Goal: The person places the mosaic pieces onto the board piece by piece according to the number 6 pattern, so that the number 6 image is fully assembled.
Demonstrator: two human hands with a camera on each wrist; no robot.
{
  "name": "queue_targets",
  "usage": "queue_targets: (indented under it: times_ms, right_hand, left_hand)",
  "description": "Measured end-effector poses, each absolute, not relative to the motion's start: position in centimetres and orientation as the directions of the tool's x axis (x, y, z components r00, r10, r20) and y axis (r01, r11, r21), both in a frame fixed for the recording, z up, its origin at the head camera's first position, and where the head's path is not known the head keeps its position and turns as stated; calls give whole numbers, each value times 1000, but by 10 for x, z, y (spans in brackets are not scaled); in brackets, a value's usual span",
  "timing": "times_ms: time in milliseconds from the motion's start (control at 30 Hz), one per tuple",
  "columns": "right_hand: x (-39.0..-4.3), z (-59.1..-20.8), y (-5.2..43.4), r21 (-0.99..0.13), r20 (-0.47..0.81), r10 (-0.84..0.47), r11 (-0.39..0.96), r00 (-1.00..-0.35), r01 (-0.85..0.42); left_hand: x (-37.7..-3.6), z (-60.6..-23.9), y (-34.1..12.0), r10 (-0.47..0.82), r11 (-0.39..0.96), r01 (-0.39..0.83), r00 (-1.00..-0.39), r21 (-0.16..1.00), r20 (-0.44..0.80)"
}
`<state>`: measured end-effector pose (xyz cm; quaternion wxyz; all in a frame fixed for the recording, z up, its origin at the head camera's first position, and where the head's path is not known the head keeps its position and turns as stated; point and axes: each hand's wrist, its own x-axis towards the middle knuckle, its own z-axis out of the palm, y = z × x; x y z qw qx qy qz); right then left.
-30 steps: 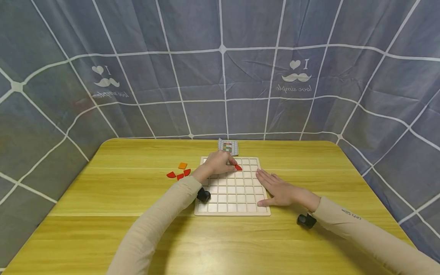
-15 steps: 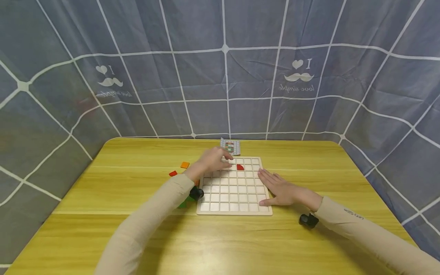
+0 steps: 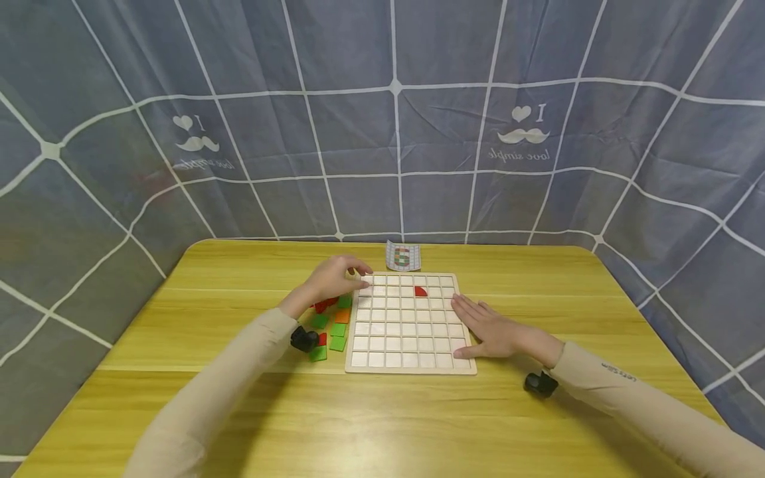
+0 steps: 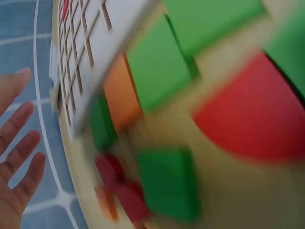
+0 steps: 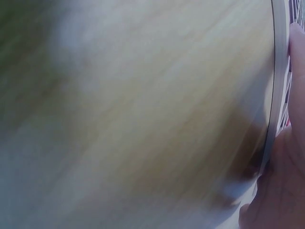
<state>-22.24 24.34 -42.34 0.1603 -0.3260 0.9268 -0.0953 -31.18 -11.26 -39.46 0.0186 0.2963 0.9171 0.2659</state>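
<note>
A pale wooden grid board [image 3: 411, 323] lies mid-table, and one red quarter-circle tile [image 3: 421, 291] sits in a cell of its second row. My left hand [image 3: 336, 277] hovers over the board's upper left corner with nothing in its fingers, which look loose and spread in the left wrist view. Below that hand are loose green tiles [image 3: 337, 343], an orange tile [image 3: 342, 316] and red tiles [image 3: 323, 305], some partly hidden by the hand and wrist. My right hand [image 3: 491, 330] rests along the board's right edge, fingers extended and thumb on the lower right rim.
A small creased sheet [image 3: 403, 256] printed with a coloured grid pattern lies behind the board. The yellow wood-grain table [image 3: 382, 425] extends around it, and a grey checked curtain [image 3: 382, 133] hangs beyond the far edge.
My left hand has let go of the red quarter-circle tile, which stays in its cell, and has moved left off the board's middle, uncovering more loose tiles. The right hand has stayed put.
</note>
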Motion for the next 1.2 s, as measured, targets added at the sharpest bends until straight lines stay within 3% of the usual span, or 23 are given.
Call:
queue_targets:
  times_ms: [500,1200]
  right_hand:
    - [-221,-424,244,-283,-206,-649,756,-733,-590]
    - [-218,-425,244,-281,-147,-668,735,-730,-617]
  left_hand:
    - [-316,-413,-182,489,598,405,-868,692,86]
    - [-323,-423,-199,509,645,375,-861,666,-8]
